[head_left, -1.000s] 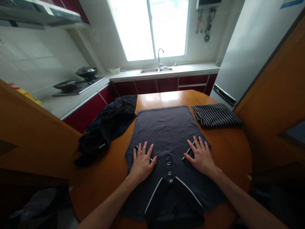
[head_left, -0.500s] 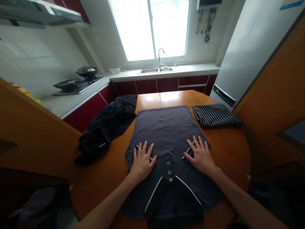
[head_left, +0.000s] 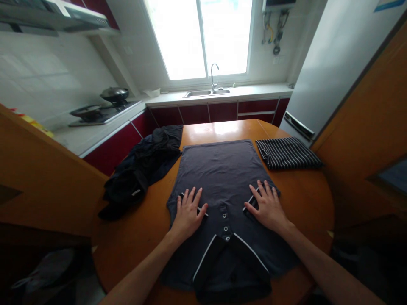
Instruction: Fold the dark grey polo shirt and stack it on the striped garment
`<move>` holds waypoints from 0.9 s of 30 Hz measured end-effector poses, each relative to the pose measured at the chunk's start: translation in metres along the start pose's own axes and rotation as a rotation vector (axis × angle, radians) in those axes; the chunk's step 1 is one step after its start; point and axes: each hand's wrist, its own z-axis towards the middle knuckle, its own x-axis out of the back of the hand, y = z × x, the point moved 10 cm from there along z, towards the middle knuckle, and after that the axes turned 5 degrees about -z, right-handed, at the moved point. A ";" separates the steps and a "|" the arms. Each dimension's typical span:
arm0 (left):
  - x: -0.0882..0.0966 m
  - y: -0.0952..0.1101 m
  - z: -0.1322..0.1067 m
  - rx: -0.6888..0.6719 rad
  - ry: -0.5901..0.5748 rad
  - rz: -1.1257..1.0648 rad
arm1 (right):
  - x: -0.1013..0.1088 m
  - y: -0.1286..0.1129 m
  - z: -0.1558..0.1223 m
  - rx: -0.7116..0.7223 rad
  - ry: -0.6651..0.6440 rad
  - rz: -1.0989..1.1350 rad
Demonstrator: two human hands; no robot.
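A dark grey polo shirt (head_left: 219, 169) lies spread on the wooden table, its hem toward the window and its black, white-edged collar (head_left: 210, 267) toward me. Several buttons run up the short placket (head_left: 225, 222). Both sleeves are folded inward over the front, with white-trimmed cuffs. My left hand (head_left: 187, 214) lies flat on the left sleeve, fingers spread and partly covering its cuff. On the other side, my right hand (head_left: 266, 205) presses flat on the right sleeve, fingers also apart. Neither hand grips the fabric.
Dark crumpled clothes (head_left: 143, 165) are heaped on the table's left side. A folded black-and-white striped cloth (head_left: 288, 153) lies at the right. Beyond the round wooden table (head_left: 219, 128) are a counter with a sink (head_left: 199, 93), a stove with pans (head_left: 114, 95) and a fridge (head_left: 333, 63).
My left hand has shifted very slightly to the left on the sleeve. The right hand and the shirt look the same.
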 end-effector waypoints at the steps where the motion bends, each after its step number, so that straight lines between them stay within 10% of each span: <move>1: 0.000 -0.002 0.001 0.007 0.003 -0.004 | 0.001 0.000 0.000 -0.001 0.006 0.006; 18: -0.001 -0.007 0.002 0.042 -0.023 0.041 | 0.018 0.008 0.001 -0.080 0.076 0.051; 22: 0.016 0.020 -0.015 -0.158 -0.113 -0.032 | 0.049 -0.021 -0.025 0.162 0.117 0.215; 27: 0.031 0.081 -0.090 -0.557 -0.344 -0.221 | 0.052 -0.071 -0.106 0.561 -0.158 0.374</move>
